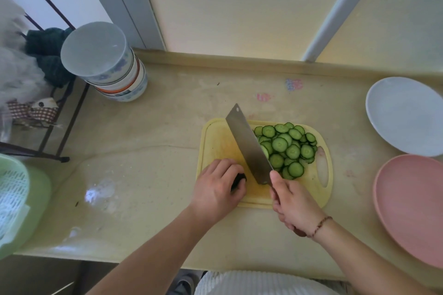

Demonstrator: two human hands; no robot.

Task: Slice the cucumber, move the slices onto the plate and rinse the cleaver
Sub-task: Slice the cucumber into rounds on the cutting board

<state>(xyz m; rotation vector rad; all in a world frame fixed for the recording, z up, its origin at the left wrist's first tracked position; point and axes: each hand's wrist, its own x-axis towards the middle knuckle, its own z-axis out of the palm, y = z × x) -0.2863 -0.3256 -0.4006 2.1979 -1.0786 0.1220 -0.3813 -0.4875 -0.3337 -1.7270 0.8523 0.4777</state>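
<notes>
The left hand (219, 183) curls its fingers over the short, wet, probably slippery cucumber (239, 180) stub on the cutting board (215, 141), while the right hand (293, 201) grips the heavy, rigid cleaver (248, 145) by its handle, slices (287, 148) heaped just beyond the blade.

A short dark cucumber stub (238, 179) lies under the left hand (217, 189), the steel cleaver (247, 143) gripped by the right hand (291, 199) stands just right of it, green slices (286, 147) heaped beyond, white plate (405, 115) far right.
</notes>
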